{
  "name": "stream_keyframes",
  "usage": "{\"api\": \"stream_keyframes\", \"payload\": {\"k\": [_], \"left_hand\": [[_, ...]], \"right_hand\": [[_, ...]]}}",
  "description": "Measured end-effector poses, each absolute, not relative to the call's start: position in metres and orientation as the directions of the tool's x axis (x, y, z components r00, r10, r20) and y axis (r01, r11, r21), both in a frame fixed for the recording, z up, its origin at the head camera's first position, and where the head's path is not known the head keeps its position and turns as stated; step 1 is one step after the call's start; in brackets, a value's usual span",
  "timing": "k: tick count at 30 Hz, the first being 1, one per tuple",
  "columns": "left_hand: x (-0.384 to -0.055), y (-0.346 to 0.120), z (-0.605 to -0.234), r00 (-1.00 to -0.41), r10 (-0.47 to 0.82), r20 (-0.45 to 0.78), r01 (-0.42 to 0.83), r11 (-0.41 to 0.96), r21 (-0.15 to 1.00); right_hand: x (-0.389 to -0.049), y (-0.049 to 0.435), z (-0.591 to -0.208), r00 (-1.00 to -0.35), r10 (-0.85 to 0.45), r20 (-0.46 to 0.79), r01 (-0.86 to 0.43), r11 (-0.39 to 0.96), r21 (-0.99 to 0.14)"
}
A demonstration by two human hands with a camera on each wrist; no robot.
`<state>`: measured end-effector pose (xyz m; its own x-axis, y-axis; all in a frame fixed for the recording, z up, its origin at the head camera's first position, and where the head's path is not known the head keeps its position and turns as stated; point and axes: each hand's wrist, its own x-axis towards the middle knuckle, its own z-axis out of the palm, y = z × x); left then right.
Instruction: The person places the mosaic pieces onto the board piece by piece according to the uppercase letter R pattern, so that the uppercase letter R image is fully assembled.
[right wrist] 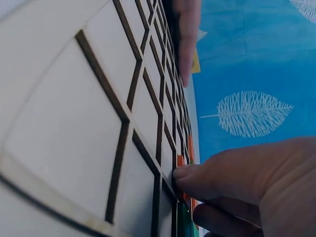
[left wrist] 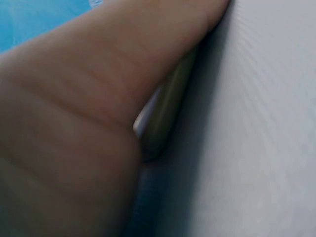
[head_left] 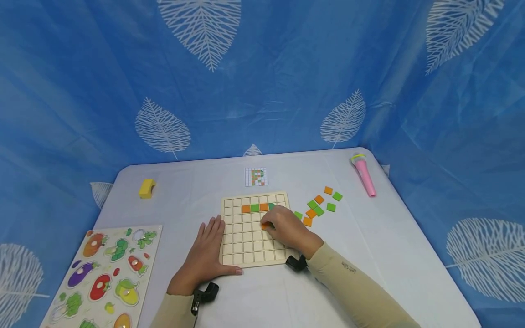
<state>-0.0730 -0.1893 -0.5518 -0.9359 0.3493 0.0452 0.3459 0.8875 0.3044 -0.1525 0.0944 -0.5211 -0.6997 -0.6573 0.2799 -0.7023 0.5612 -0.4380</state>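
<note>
White table [head_left: 393, 255], left hand [head_left: 206, 260] splayed against board [head_left: 248, 247], right hand [head_left: 289, 229] pinching orange tile [head_left: 264, 226]

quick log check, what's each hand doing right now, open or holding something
Left hand: open, resting at the left edge of the grid board.
Right hand: closed, pinching an orange tile.

Card [head_left: 256, 176]: "R" in coloured squares | right sleeve [head_left: 357, 291]: dark lettering [head_left: 349, 267], too small to read surely

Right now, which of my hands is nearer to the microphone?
Right. Your right hand is over the grid, left of the microphone and closer to you; your left hand is farther off, at the grid's left edge.
</note>
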Motion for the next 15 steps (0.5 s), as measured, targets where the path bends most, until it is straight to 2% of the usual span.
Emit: {"api": "stream_keyframes", "payload": {"k": [15], "left_hand": [[-0.071,-0.187,-0.552,-0.939,0.341,0.036,0.334,0.888,0.315]], "right_hand": [[-0.152,0.105,-0.521,-0.755,-0.584,0.298,-0.645,0.583,-0.494]]}}
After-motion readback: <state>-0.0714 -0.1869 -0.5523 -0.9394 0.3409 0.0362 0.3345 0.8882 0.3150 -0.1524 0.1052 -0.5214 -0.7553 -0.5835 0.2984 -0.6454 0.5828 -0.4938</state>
